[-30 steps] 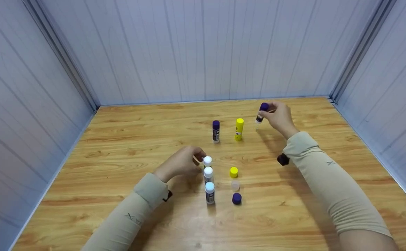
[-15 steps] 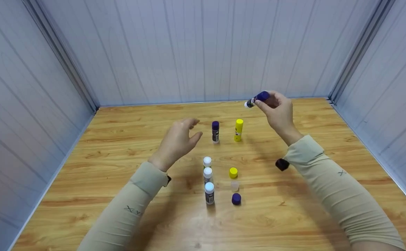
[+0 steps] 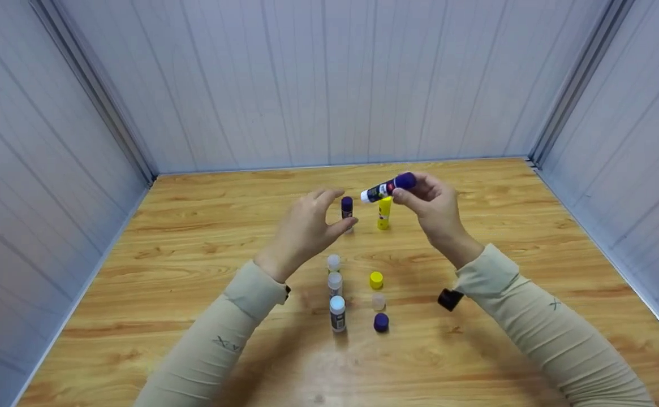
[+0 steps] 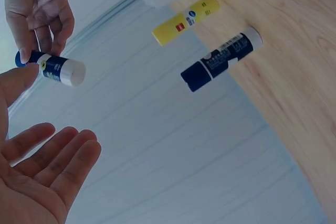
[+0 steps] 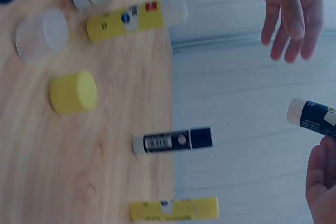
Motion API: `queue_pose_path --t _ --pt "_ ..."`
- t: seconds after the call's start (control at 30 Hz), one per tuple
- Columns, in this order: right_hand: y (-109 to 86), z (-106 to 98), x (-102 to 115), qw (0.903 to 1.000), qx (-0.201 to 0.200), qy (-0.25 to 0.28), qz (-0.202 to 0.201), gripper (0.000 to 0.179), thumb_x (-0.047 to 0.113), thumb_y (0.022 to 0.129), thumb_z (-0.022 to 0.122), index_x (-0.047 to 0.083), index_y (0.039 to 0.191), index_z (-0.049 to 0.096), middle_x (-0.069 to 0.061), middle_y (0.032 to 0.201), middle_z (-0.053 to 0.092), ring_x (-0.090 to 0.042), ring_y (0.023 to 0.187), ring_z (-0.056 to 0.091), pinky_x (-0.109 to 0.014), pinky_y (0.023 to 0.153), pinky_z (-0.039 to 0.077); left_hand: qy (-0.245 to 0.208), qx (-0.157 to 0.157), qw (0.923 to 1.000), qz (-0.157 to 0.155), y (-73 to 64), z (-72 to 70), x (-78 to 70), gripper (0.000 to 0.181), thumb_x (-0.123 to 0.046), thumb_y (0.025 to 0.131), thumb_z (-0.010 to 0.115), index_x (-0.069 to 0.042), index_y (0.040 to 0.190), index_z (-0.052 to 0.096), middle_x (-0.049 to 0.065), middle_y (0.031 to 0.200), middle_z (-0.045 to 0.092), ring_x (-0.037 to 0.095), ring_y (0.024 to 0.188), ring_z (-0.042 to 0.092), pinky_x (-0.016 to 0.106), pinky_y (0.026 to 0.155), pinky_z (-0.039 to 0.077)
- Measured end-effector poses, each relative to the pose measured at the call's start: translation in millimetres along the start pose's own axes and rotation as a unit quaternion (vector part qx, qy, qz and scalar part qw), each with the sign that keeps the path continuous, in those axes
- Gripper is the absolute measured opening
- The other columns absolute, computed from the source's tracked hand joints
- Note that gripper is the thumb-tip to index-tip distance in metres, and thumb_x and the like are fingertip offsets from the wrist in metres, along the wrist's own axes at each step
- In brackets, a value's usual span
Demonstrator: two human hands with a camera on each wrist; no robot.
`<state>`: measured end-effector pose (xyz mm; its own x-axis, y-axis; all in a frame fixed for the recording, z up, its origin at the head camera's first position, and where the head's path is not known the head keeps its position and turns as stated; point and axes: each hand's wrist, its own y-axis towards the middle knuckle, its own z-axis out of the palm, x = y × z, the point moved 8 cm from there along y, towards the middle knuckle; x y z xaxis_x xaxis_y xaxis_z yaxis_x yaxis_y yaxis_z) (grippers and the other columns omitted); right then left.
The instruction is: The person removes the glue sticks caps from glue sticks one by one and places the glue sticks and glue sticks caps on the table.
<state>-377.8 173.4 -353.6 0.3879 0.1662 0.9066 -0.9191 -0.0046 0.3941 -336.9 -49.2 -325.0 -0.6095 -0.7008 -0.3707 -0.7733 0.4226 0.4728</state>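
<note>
My right hand (image 3: 441,217) pinches a glue stick (image 3: 387,187) by its dark blue cap, in the air over the back of the table. The stick lies nearly level, its white base pointing left. My left hand (image 3: 304,227) is raised just left of that base, thumb and fingers spread apart, holding nothing. In the left wrist view a gap shows between the left fingers (image 4: 79,156) and the held stick's white end. Behind the left hand stands another dark-capped glue stick (image 5: 170,141), partly covered in the head view. A yellow glue stick (image 3: 383,217) stands upright beside it.
Nearer me, three white-topped glue sticks (image 3: 337,314) stand in a column. To their right lies a row of loose caps: a yellow cap (image 3: 376,280), a clear cap (image 3: 378,302) and a dark blue cap (image 3: 381,323). Pale panel walls (image 3: 329,85) enclose the wooden table (image 3: 205,243).
My left hand has left the white-topped sticks and moved up and back, its fingers opening. The right hand has brought its glue stick leftward, tilting it from near upright to almost level.
</note>
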Motion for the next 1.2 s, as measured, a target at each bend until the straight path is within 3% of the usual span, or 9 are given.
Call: queue_pose_path --t 0.23,0.47,0.6,0.73,0.93,1.2 --pt "-23.3 17 -16 0.9958 0.023 0.062 0.063 0.021 -0.012 0.100 0.068 0.003 0.114 0.072 -0.005 0.102 0.078 -0.016 0.093 0.077 -0.030 0.089 0.066 0.008 -0.007 0.9989 0.046 -3.4 12.3 -21.4 0.052 -0.032 0.101 0.081 0.000 0.140 0.068 0.016 0.124 0.077 0.025 0.095 0.077 0.037 0.080 0.066" --pt "-38.0 28 -23 0.9907 0.026 0.075 0.110 0.024 -0.010 0.102 0.065 -0.002 0.125 0.068 -0.006 0.108 0.077 -0.016 0.100 0.076 -0.029 0.090 0.066 0.035 -0.022 0.9966 0.072 -5.1 17.3 -34.5 0.046 -0.027 0.099 0.083 0.001 0.134 0.071 0.018 0.122 0.078 0.031 0.103 0.079 0.042 0.087 0.067" --pt "-42.5 32 -25 0.9878 0.030 0.086 0.126 0.025 -0.009 0.103 0.065 -0.003 0.126 0.067 -0.007 0.112 0.077 -0.018 0.103 0.077 -0.031 0.093 0.066 0.034 -0.025 0.9959 0.080 -5.9 17.9 -37.4 0.031 -0.021 0.101 0.080 0.000 0.123 0.075 0.015 0.110 0.079 0.028 0.095 0.078 0.040 0.082 0.068" --pt "-43.8 36 -26 0.9864 0.038 0.093 0.130 0.023 -0.009 0.102 0.065 -0.002 0.123 0.069 -0.008 0.112 0.077 -0.019 0.104 0.077 -0.032 0.094 0.066 0.025 -0.028 0.9964 0.076 -6.9 18.0 -36.7 0.023 -0.018 0.102 0.079 0.000 0.115 0.077 0.014 0.104 0.079 0.025 0.088 0.076 0.038 0.076 0.067" --pt "-41.4 34 -29 0.9879 0.053 0.079 0.122 0.024 -0.008 0.101 0.068 0.001 0.123 0.069 -0.004 0.111 0.076 -0.016 0.103 0.073 -0.029 0.091 0.064 0.002 -0.019 0.9980 0.059 -6.9 17.8 -32.6 0.025 -0.017 0.102 0.079 0.002 0.118 0.078 0.015 0.106 0.080 0.024 0.088 0.076 0.037 0.076 0.066" --pt "-38.2 28 -24 0.9918 0.033 0.080 0.094 0.029 -0.010 0.101 0.066 -0.001 0.129 0.070 -0.005 0.112 0.076 -0.015 0.101 0.073 -0.028 0.088 0.064 -0.041 -0.014 0.9982 0.040 -6.6 18.6 -24.1 0.024 -0.017 0.101 0.080 0.002 0.116 0.079 0.013 0.103 0.079 0.019 0.078 0.072 0.032 0.068 0.063"
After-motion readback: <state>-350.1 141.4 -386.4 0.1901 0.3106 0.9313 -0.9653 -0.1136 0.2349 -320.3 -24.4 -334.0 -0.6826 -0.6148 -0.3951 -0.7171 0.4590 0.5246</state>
